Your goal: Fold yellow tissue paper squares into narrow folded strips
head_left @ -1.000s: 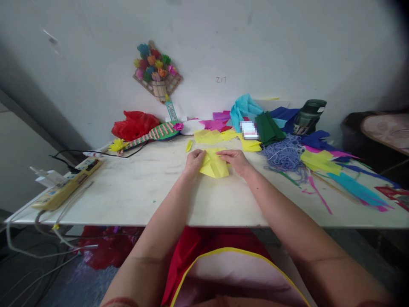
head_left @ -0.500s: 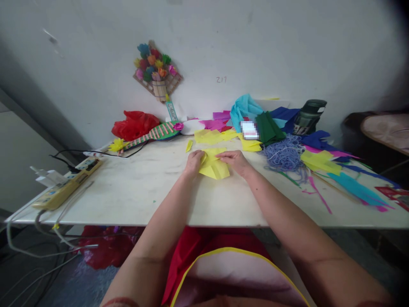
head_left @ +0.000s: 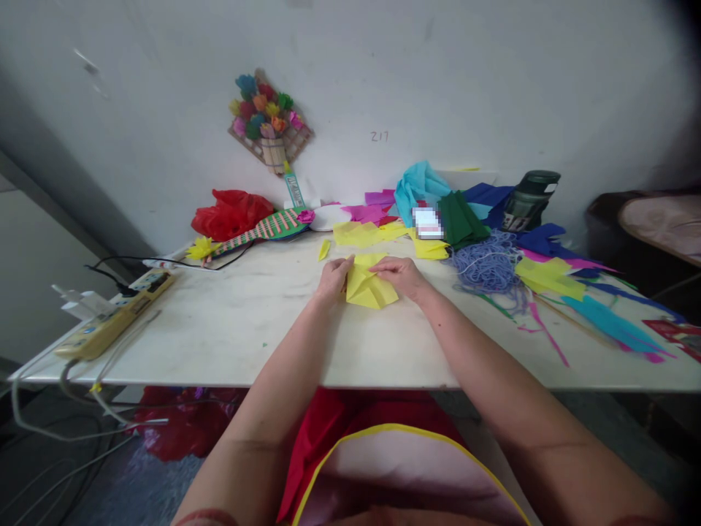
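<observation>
Creased yellow sheet [head_left: 372, 288] pinched from both sides

The yellow sheet is at the middle of the tabletop [head_left: 219, 329]. The left hand [head_left: 331, 279] has its grip pinching the sheet's left edge; the right hand [head_left: 404, 275] pinches its far right part. A small yellow scrap [head_left: 325, 250] lies just beyond. Purple yarn [head_left: 486, 263] sits to the right, a power strip [head_left: 117, 315] to the left.

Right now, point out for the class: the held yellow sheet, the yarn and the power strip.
Yellow sheet [head_left: 371, 286], head view: its middle.
Yarn [head_left: 485, 264], head view: middle of the tangle.
Power strip [head_left: 118, 317], head view: middle of its casing.
</observation>
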{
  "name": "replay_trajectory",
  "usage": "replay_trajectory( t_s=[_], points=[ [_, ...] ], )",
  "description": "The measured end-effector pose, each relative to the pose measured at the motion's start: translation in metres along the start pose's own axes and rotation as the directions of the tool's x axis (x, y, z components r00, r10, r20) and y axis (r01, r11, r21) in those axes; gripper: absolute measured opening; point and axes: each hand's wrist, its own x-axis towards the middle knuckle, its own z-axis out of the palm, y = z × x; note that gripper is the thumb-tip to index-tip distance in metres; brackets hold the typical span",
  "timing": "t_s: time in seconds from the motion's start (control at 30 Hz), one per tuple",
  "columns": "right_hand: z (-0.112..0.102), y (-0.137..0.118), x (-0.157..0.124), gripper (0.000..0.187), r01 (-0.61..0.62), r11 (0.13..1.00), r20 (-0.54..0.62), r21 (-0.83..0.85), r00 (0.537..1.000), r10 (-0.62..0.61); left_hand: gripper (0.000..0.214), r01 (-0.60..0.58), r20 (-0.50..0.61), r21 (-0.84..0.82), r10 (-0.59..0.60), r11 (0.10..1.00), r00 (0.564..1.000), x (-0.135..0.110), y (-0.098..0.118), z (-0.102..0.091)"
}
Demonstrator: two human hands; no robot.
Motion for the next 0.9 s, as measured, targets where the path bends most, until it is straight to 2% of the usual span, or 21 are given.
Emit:
replay_trajectory(
  t_s=[0.2,0.43,0.63,0.9],
  points=[
    [-0.0025,0.0007,0.0012,0.018,0.006,1.0,0.0,-0.008,1.0,-0.006,0.028,-0.014,0.048,0.072,0.011,0.997,0.999,-0.0054,0.0074,0.0012],
    [-0.005,0.0048,0.0015,0.025,-0.22,0.956,-0.024,0.193,0.973,0.229,0.033,-0.114,0.134,0.187,0.09,0.976,0.987,-0.0078,0.0087,0.002],
    [0.0,0.0048,-0.001,0.033,-0.307,0.949,0.022,0.073,0.952,0.306,0.036,-0.208,0.151,0.306,0.168,0.929,0.974,-0.0097,0.0091,0.0055],
    [0.0017,0.0053,-0.0003,0.031,-0.305,0.952,-0.007,0.023,0.952,0.306,0.036,-0.188,0.159,0.29,0.147,0.938,0.976,-0.0099,0.0063,0.0063]
  ],
)
